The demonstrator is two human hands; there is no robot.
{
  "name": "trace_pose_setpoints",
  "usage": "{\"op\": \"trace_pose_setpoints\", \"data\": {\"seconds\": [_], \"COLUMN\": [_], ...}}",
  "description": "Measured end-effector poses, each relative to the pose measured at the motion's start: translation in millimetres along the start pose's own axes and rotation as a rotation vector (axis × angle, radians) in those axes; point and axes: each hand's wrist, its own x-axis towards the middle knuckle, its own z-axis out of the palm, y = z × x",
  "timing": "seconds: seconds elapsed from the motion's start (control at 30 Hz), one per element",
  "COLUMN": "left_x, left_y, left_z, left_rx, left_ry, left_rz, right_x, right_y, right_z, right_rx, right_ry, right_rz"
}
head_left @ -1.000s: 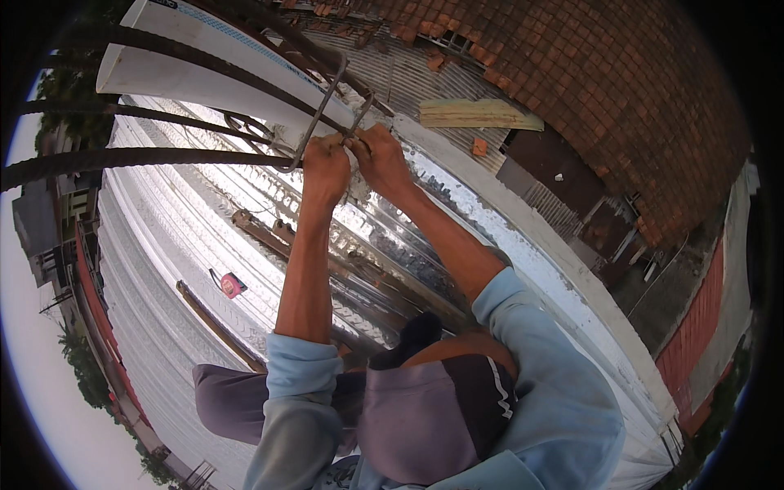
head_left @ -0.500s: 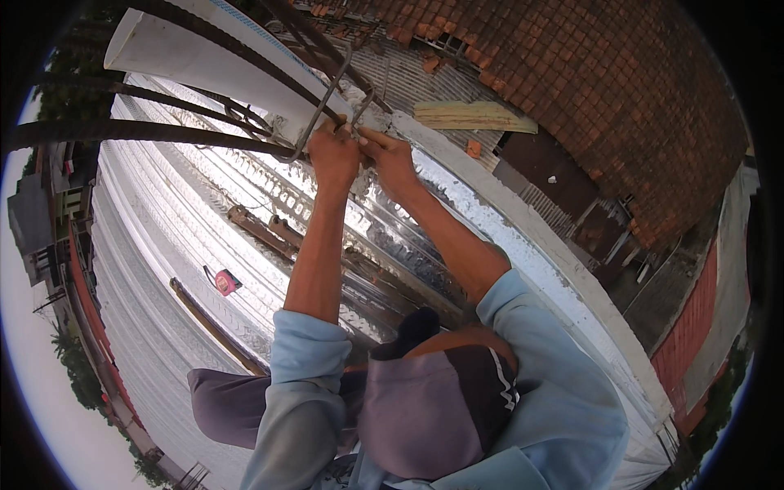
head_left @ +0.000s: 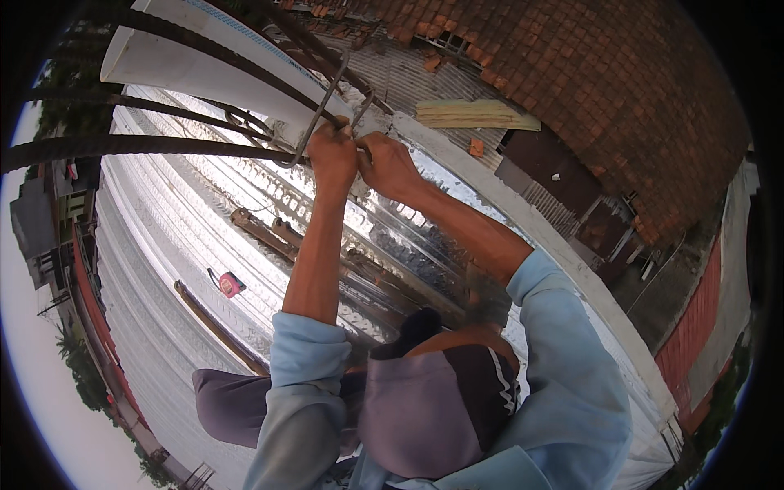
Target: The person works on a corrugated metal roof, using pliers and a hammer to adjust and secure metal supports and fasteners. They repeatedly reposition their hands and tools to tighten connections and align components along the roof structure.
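Observation:
My left hand [head_left: 332, 155] is closed at the lower end of a ribbed steel bar [head_left: 245, 65], beside a bent steel stirrup [head_left: 314, 122]. What its fingers grip is hidden. Close against it, my right hand [head_left: 390, 167] is closed too, thumb and fingers pinched together; anything between them is too small to make out. The stirrup loops around several bars that slant up to the left. A thick white pipe [head_left: 155, 59] lies among these bars, its open end toward the upper left.
Below me spreads shiny corrugated metal roofing [head_left: 155, 237], with a pink tape measure [head_left: 230, 284] and a long wooden strip [head_left: 214, 325] on it. A concrete ledge [head_left: 523, 220] runs along the right. Beyond it are a yellowish board [head_left: 474, 115] and a tiled roof [head_left: 588, 98].
My right hand has turned and its fingers have curled in more, while the right elbow has swung outward to the right. My left hand stays at the same spot by the stirrup.

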Motion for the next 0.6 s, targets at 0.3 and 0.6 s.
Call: {"op": "trace_pose_setpoints", "data": {"seconds": [0.3, 0.6], "left_x": [2.9, -0.6], "left_y": [-7.6, -5.8], "left_z": [-4.6, -2.0], "left_rx": [0.044, -0.001], "left_ry": [-0.041, -0.024], "left_rz": [0.074, 0.081], "right_x": [51.0, 39.5], "right_y": [24.1, 37.1], "right_z": [-40.4, -16.1], "right_rx": [-0.496, 0.079], "right_ry": [-0.068, 0.027], "right_rz": [-0.924, -0.554]}}
